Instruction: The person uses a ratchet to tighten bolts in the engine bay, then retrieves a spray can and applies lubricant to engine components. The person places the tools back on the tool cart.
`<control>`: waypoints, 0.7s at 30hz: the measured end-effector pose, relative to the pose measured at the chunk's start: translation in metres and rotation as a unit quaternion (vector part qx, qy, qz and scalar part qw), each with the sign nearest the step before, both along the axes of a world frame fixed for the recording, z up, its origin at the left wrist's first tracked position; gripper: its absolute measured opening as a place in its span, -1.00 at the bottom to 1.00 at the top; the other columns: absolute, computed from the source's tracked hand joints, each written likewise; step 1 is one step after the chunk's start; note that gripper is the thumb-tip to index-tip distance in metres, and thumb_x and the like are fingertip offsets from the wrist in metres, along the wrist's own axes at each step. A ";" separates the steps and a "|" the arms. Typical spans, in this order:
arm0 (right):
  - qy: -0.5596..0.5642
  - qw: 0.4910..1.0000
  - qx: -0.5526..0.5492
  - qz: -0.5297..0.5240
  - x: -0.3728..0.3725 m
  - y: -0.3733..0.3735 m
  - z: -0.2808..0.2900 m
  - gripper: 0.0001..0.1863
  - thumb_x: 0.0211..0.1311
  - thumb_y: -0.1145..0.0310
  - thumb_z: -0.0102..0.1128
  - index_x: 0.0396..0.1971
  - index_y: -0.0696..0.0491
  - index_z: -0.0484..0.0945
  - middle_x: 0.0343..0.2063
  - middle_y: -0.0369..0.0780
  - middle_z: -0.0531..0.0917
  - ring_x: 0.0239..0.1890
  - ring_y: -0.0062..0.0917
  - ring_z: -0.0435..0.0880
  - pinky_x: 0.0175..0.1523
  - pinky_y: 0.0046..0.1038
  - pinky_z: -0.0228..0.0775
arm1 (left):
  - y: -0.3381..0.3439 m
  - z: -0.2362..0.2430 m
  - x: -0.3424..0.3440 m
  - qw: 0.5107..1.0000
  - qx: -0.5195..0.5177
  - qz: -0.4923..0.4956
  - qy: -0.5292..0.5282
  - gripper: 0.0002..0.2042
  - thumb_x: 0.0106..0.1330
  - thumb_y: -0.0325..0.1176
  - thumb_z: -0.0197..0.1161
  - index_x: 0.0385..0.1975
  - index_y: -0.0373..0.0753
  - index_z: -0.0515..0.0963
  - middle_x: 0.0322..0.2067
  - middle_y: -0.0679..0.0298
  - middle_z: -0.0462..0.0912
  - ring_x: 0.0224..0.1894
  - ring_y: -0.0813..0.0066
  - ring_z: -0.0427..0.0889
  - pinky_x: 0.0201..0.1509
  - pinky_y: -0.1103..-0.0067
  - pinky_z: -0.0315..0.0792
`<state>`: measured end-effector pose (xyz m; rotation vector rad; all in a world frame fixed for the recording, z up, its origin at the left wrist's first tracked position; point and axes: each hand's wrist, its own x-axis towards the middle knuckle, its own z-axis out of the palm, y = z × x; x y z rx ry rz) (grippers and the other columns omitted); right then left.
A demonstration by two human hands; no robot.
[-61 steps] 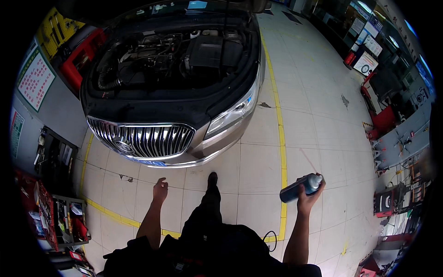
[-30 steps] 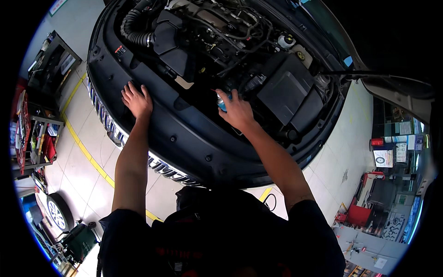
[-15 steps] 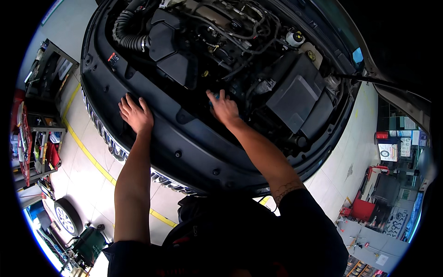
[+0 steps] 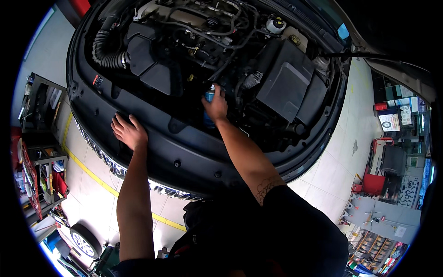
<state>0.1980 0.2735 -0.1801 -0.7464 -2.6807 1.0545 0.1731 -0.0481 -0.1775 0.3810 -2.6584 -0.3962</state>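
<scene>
My left hand [image 4: 130, 131] lies flat with spread fingers on the black plastic panel [image 4: 159, 143] along the front edge of the engine bay. Over the gap behind that panel, my right hand [image 4: 216, 105] is wrapped round a blue spray can [image 4: 208, 121] with a pale top, held upright. The hand covers much of the can. To its left sits an angular black plastic cover [image 4: 157, 69] joined to a ribbed air hose [image 4: 102, 50]. A large black box cover [image 4: 288, 85] stands to the right of the can. A small yellow ring handle [image 4: 190, 77] shows just beyond.
Above right, the raised hood [image 4: 404, 76] is held by a dark prop rod [image 4: 350, 55]. A white reservoir [image 4: 276, 24] with a dark cap sits at the back. Tool racks [image 4: 44, 173] and a wheel [image 4: 85, 241] stand on the floor at left. A red-and-black cart [image 4: 385, 171] is at right.
The can in my right hand has come up and is plainer to see. My left hand stays on the panel. The whole view has shifted and turned slightly.
</scene>
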 end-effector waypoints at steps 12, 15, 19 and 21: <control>0.011 0.998 -0.043 -0.032 -0.010 -0.005 -0.004 -0.28 0.20 0.15 0.41 0.31 -0.09 0.26 0.15 0.12 0.50 0.03 0.16 0.64 0.09 0.00 0.55 | 0.000 0.002 -0.002 1.000 0.007 -0.004 0.011 -0.30 0.58 0.12 -0.16 0.53 -0.27 0.10 0.48 -0.04 0.17 0.55 -0.05 0.05 0.59 0.11 -0.09; 0.067 0.992 -0.094 -0.042 -0.006 -0.001 -0.013 -0.27 0.20 0.17 0.41 0.32 -0.08 0.25 0.17 0.10 0.50 0.10 0.13 0.61 0.15 -0.04 0.52 | -0.002 -0.001 -0.003 1.000 0.002 -0.007 0.013 -0.30 0.58 0.13 -0.16 0.53 -0.26 0.10 0.48 -0.04 0.17 0.55 -0.05 0.05 0.59 0.11 -0.09; 0.093 0.986 -0.130 -0.047 -0.007 0.004 -0.023 -0.25 0.21 0.18 0.41 0.34 -0.09 0.24 0.21 0.08 0.49 0.14 0.12 0.59 0.19 -0.03 0.50 | -0.003 -0.003 -0.003 1.000 -0.003 -0.009 0.014 -0.30 0.58 0.14 -0.18 0.53 -0.25 0.09 0.48 -0.04 0.16 0.56 -0.06 0.03 0.60 0.10 -0.10; 0.093 0.987 -0.123 -0.036 -0.008 0.004 -0.025 -0.26 0.21 0.18 0.41 0.34 -0.09 0.24 0.21 0.08 0.49 0.14 0.12 0.59 0.19 -0.03 0.50 | -0.004 -0.003 -0.003 1.000 -0.001 -0.010 0.014 -0.30 0.58 0.15 -0.19 0.53 -0.24 0.09 0.48 -0.05 0.16 0.56 -0.06 0.03 0.60 0.10 -0.11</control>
